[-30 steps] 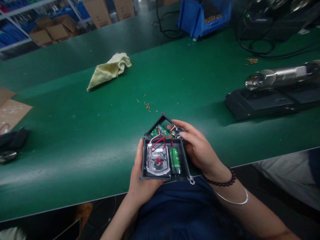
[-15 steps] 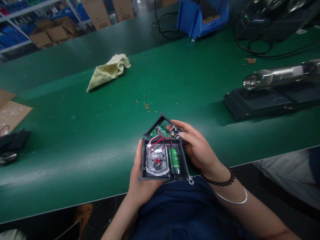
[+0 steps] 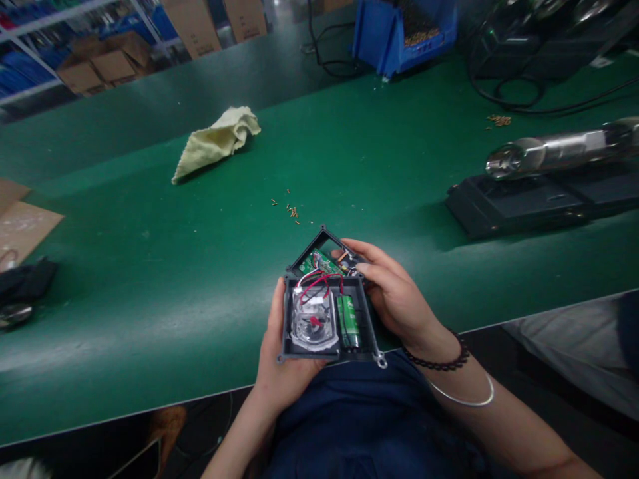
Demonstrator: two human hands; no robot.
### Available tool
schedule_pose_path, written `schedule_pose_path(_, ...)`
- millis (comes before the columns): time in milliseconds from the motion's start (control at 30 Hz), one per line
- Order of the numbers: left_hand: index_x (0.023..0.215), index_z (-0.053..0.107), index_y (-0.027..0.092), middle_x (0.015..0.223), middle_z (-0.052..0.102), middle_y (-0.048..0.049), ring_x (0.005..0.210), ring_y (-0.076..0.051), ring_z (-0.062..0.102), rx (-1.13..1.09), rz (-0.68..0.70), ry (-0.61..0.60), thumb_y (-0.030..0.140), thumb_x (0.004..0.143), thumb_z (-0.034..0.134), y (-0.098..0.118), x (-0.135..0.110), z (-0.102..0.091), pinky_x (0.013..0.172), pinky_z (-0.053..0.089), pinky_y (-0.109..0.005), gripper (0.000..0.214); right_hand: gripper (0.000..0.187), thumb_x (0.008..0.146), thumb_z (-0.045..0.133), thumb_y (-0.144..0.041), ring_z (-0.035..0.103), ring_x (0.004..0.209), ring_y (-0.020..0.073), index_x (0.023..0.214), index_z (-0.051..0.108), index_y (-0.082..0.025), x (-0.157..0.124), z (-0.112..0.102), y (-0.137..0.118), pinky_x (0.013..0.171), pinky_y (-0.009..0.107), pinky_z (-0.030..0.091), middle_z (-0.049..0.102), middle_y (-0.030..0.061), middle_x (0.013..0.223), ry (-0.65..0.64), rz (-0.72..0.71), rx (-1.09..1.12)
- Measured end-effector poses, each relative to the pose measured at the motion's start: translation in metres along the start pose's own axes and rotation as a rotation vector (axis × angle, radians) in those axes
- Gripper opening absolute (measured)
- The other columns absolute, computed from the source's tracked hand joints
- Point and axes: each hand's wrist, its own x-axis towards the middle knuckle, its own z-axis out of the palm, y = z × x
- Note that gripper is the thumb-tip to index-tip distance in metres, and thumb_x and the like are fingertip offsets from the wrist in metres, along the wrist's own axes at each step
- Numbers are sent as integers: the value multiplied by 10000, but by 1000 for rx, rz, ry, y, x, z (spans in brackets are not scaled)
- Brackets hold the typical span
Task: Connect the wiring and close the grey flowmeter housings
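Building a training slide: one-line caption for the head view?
Both hands, left and right, hold an opened dark housing with battery above a green bench.

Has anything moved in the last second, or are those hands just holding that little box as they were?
Nothing visibly changed. The left hand still cradles the open grey housing from below and the right hand still grips its right side, fingertips at the green circuit board. The red wires, the green battery, the yellow cloth and the scattered screws lie where they did.
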Motion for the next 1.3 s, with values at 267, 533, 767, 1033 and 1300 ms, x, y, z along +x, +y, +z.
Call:
schedule_pose_path(267, 1446, 278, 287, 1333, 591, -100, 1159, -278, 604, 1, 7, 7, 420, 557, 860, -2, 1, 2, 941, 528, -392, 1072, 367, 728, 581, -293, 592, 1070, 233, 1087, 621, -234, 1, -1, 0, 1019, 465, 384, 678, 48, 1113, -12, -13, -11)
schedule_pose_path(533, 1455, 264, 293, 1348, 577, -104, 1172, -291, 594, 33, 18, -3, 427, 576, 847, 0, 1, 0, 945, 528, -416, 1064, 384, 713, 595, -299, 590, 1070, 236, 1090, 619, -232, 0, 0, 0, 1026, 470, 377, 679, 51, 1114, -4, 1, 4)
schedule_pose_path(767, 1442, 284, 318, 1363, 568, -83, 1174, -272, 595, -13, 28, 2, 391, 596, 843, -2, 1, 1, 957, 521, -406, 1017, 373, 709, 603, -291, 593, 1078, 236, 1077, 624, -236, 1, 0, 0, 1027, 469, 380, 687, 43, 1108, -6, 6, 18)
schedule_pose_path(1033, 1460, 250, 325, 1313, 609, -72, 1107, -256, 640, -46, 117, -40, 406, 682, 786, 3, -1, 0, 911, 555, -387, 949, 372, 694, 614, -273, 599, 1049, 231, 1064, 641, -242, -2, 0, 0, 1004, 454, 389, 697, 29, 1085, -15, 1, 39)
schedule_pose_path(1300, 1482, 213, 290, 1360, 559, -114, 1158, -315, 601, -55, 64, -69, 438, 702, 747, -3, -7, -4, 995, 481, -504, 956, 344, 714, 622, -264, 607, 1042, 222, 1057, 641, -255, -4, 0, -3, 1007, 441, 398, 698, 19, 1071, -54, -1, 50)
